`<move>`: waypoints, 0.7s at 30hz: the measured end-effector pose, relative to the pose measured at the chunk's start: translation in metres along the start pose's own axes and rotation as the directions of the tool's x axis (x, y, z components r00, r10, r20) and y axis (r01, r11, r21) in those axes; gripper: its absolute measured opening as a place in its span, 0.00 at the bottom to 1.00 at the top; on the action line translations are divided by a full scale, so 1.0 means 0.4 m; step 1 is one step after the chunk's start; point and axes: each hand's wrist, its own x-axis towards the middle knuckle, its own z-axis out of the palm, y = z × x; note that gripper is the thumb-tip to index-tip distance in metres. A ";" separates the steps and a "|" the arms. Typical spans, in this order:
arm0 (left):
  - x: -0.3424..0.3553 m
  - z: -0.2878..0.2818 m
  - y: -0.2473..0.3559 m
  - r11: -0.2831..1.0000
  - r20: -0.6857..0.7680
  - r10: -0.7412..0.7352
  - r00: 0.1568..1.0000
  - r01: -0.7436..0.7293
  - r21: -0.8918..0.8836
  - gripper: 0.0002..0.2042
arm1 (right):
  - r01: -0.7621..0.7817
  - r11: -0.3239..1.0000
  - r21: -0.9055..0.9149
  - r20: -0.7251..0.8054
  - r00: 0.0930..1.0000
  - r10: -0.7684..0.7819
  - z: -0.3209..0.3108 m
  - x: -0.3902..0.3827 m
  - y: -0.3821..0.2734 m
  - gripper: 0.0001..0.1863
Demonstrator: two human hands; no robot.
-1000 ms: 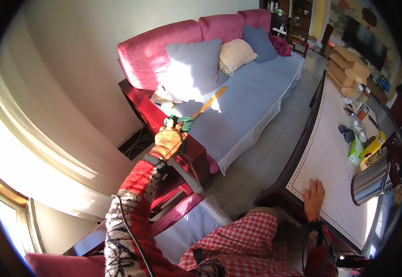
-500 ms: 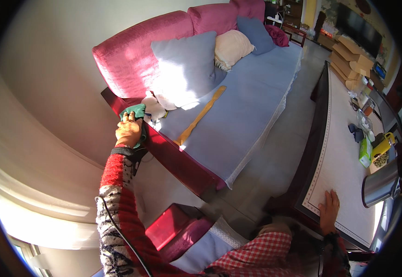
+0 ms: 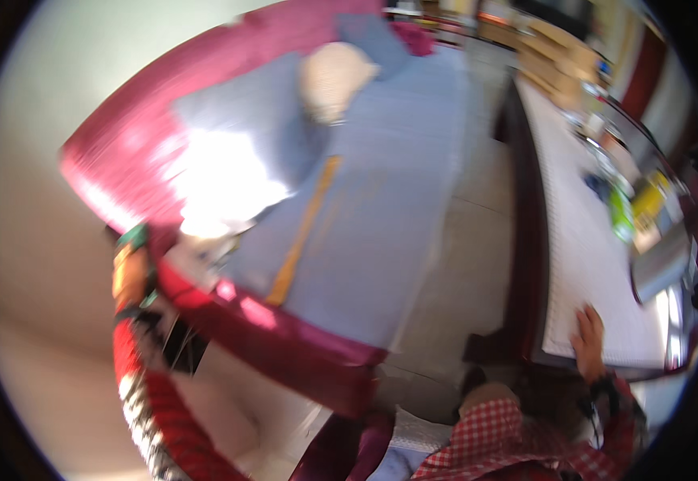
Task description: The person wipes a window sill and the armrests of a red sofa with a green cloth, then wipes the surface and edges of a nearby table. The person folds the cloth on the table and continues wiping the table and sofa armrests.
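Observation:
At the far end of the sofa's red wooden arm (image 3: 204, 317), my left hand (image 3: 130, 276) holds a green cloth (image 3: 134, 236) under its fingers. The picture is smeared there, so the finger shapes are unclear. White crumpled fabric (image 3: 196, 255) lies just beside the cloth, at the sofa corner. My right hand (image 3: 589, 341) rests flat on the white-topped table (image 3: 577, 272), near its close corner, fingers stretched out and holding nothing. A long yellow-brown wooden stick (image 3: 305, 232) lies on the blue sofa cover, out of reach of both hands.
Blue-grey cushions (image 3: 260, 104) and a cream pillow (image 3: 334, 76) lean on the pink sofa back (image 3: 116, 152). On the table stand a metal bin-like container (image 3: 661, 264), a green pack (image 3: 621, 215), a yellow item (image 3: 650, 196) and cardboard boxes (image 3: 553, 60). A floor strip (image 3: 477, 232) separates sofa and table.
The view has swung, so the sofa and my left hand appear further left. The left hand with the green cloth reaches to the arm's far end. The right hand stays on the table.

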 end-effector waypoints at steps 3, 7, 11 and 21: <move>0.043 0.015 -0.060 0.995 0.095 -0.020 0.995 0.029 -0.094 0.24 | 0.030 0.999 -0.040 -0.031 0.999 -0.031 0.019 -0.011 -0.007 0.34; 0.138 0.097 -0.195 0.872 0.038 0.320 0.947 -0.310 0.379 0.24 | -0.107 0.990 -0.096 0.024 0.994 0.109 -0.009 0.000 -0.038 0.35; 0.153 0.129 -0.265 0.417 0.158 0.633 0.757 -0.506 0.755 0.16 | -0.138 0.988 -0.070 0.118 0.982 0.145 -0.037 0.026 -0.081 0.35; -0.446 -0.045 0.278 0.823 0.209 0.337 0.918 -0.395 0.409 0.23 | -0.147 0.989 0.015 0.015 0.989 0.147 -0.010 -0.008 -0.076 0.33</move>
